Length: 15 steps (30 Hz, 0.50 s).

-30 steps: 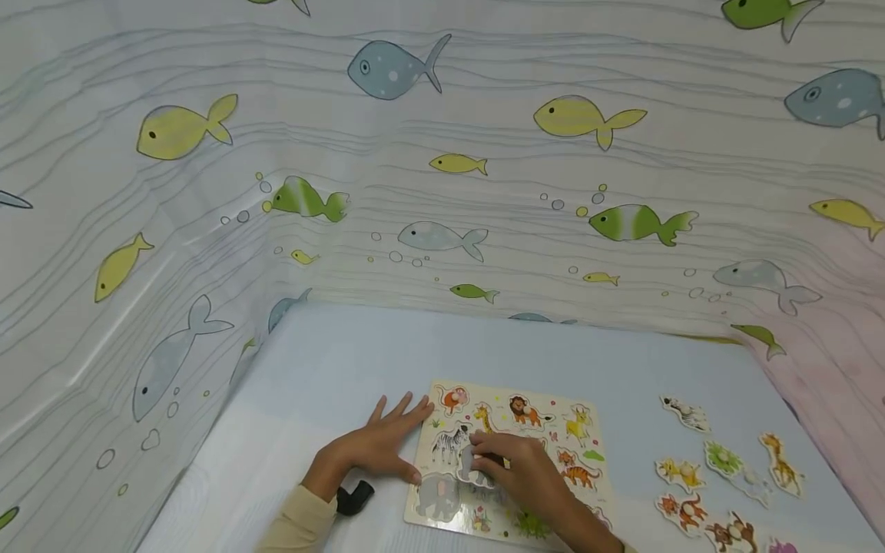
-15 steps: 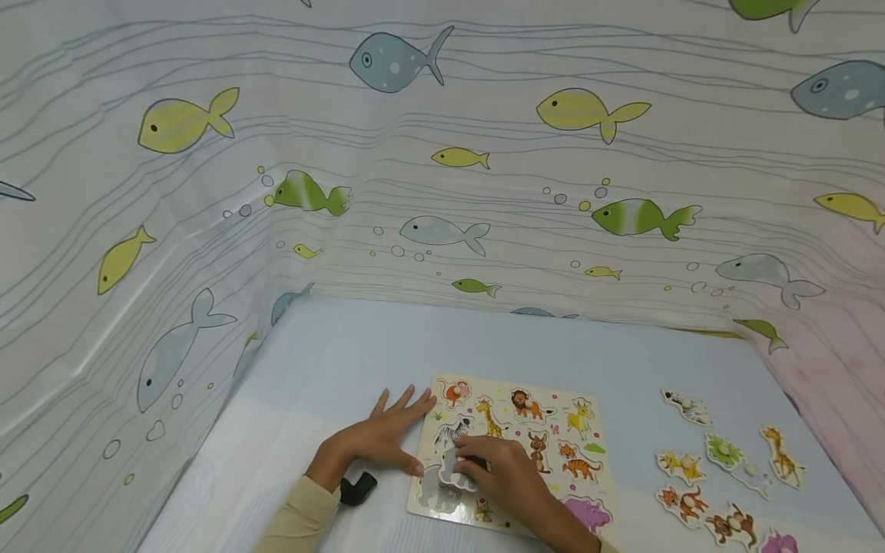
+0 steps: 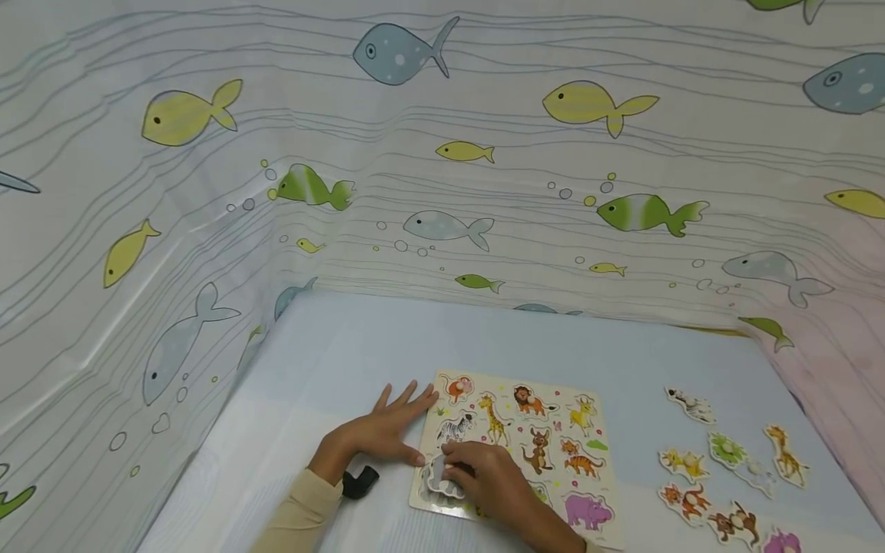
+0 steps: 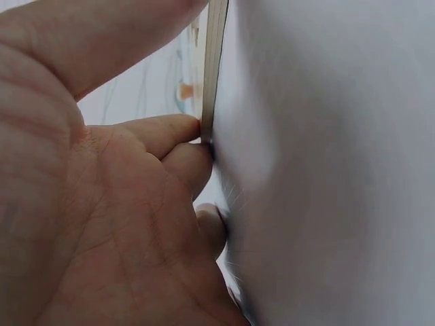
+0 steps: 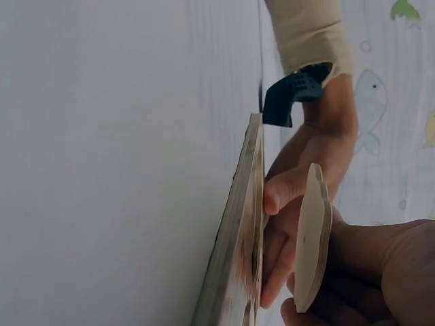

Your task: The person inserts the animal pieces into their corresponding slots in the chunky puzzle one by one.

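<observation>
- Over the near-left corner of the puzzle board (image 3: pixel 503 385), the right hand (image 3: pixel 489 478) is now carrying the elephant piece (image 3: pixel 438 478), having shifted leftward from beside the zebra picture (image 3: pixel 454 430).
- Its fingers are pinching the piece; the exact hold is partly hidden.
- The right wrist view is showing the piece hanging apart from the board, so it is not yet seated.
- The shift is apparently bringing it nearly into line with the matching elephant picture (image 3: pixel 442 501).
- The left hand (image 3: pixel 376 438) is staying spread, touching the board's edge, grasping nothing.
</observation>
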{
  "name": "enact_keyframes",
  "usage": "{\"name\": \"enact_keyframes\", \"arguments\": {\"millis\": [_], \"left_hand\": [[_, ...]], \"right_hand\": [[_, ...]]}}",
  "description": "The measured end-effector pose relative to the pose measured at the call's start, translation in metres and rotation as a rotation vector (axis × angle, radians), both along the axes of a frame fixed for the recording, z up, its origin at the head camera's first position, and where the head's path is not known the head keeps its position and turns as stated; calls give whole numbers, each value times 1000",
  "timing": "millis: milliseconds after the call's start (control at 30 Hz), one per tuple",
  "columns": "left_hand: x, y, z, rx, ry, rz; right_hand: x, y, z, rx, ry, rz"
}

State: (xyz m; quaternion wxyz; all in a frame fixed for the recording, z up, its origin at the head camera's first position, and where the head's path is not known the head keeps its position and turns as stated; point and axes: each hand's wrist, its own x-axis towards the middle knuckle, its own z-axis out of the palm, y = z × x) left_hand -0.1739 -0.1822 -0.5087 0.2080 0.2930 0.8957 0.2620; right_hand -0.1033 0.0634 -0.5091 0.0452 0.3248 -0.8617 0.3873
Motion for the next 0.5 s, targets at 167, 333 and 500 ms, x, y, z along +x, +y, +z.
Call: {"name": "enact_keyframes", "arguments": {"millis": [167,333,500], "left_hand": [[2,-1,0,5,-18,4],[4,-1,2,6,-30,9],[2,0,5,-9,-22,14]], "right_hand": [[3,-3,-3,7,-2,8],[6,-5,-6,15,9,2],[7,-7,-9,39,27,-9]]}}
